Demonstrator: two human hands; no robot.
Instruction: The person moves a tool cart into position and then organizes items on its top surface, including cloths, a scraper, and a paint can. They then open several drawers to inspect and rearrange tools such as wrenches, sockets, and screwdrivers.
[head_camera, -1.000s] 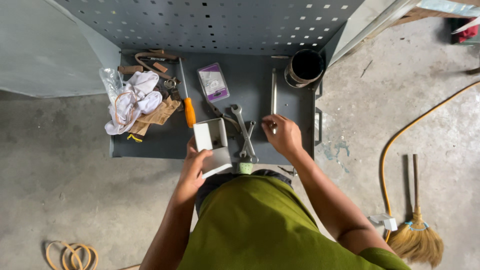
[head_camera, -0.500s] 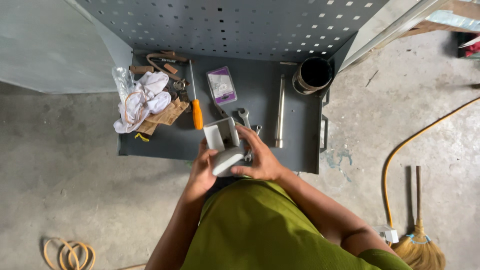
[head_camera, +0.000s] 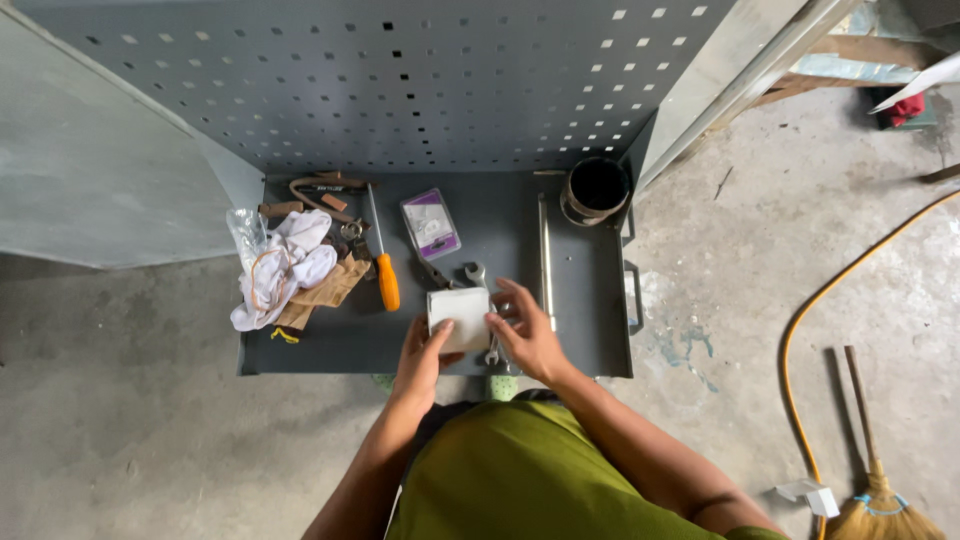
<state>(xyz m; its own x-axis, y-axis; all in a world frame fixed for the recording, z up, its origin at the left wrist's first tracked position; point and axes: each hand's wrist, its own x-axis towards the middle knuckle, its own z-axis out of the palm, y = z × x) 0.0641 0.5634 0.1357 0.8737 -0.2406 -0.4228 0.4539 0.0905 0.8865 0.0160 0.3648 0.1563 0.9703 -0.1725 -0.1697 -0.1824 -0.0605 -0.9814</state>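
Pegboard panel (head_camera: 400, 90), grey and perforated, stands upright along the far edge of a dark grey metal tray (head_camera: 590, 340), which rests low on a concrete floor. Against the tray's left edge lies a heap of white rags (head_camera: 285, 270) with brown paper under it; in the far right corner stands a black can (head_camera: 596, 188), open at the top. A long metal rod (head_camera: 545, 260) lies parallel to the right edge, a little inboard of it. Left of centre, an orange-handled screwdriver (head_camera: 380, 255) points toward the far edge, with a small purple-and-white packet (head_camera: 430, 224) just beside it on the right. At the near edge, middle, both hands are on a small white box (head_camera: 460, 318): left hand (head_camera: 425, 358) grasps its near left corner, thumb across the front face; right hand (head_camera: 528, 338) bears on its right side with fingers spread, not clenched. Box is held just above or on the tray floor; cannot tell which. Wrenches (head_camera: 482, 285) lie directly beneath and behind the box, one open end showing past its far edge. Judgement: grip looks secure but two-point only; handling goes better with the left hand carrying the weight while the right steadies. Keep the box level and keep it off the wrenches, which could snag or tip it at the tray's near edge.
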